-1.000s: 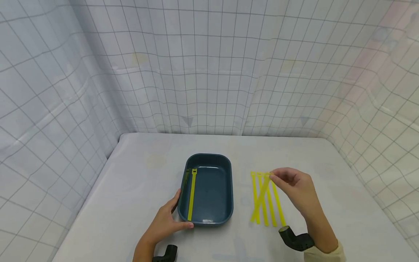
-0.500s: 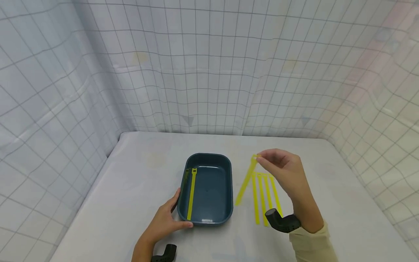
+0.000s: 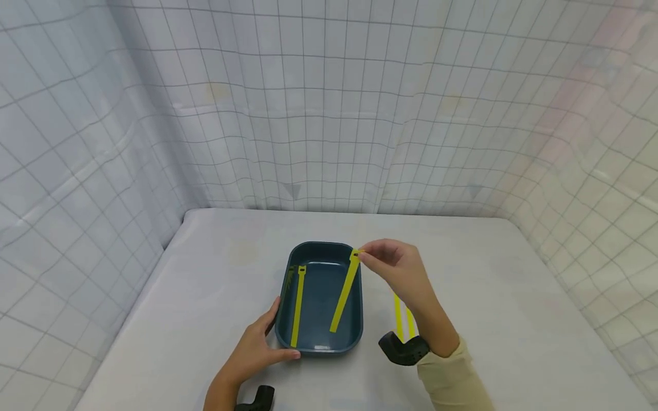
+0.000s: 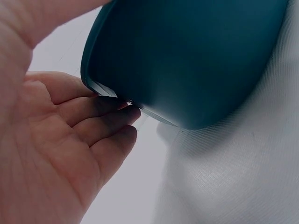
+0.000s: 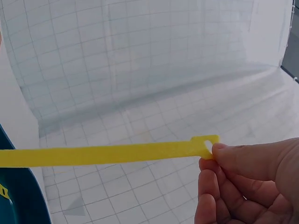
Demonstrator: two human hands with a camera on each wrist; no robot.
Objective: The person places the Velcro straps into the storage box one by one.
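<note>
The right hand (image 3: 398, 265) is pinching the strap (image 3: 344, 294) at its slotted head, thumb and fingertips pressing together on that 1 end. From these fingers the strap is slanting leftward and toward the near side, over the tray (image 3: 320, 302); whether its free end is touching the floor, I cannot tell. The tray is lying left of the fingers, its long axis running near to far, so the angle between these 2 axes is looking like what matters most. The inner strap (image 3: 298, 305) is lying farther left of the fingers, roughly along the tray's left wall. The left hand (image 3: 259, 348) is holding the near left corner between thumb and fingers, and is sitting nearer the inner strap. On the counter (image 3: 226, 268), 2 loose straps (image 3: 398, 319) are showing to the right of the right fingertips, on their near side.
</note>
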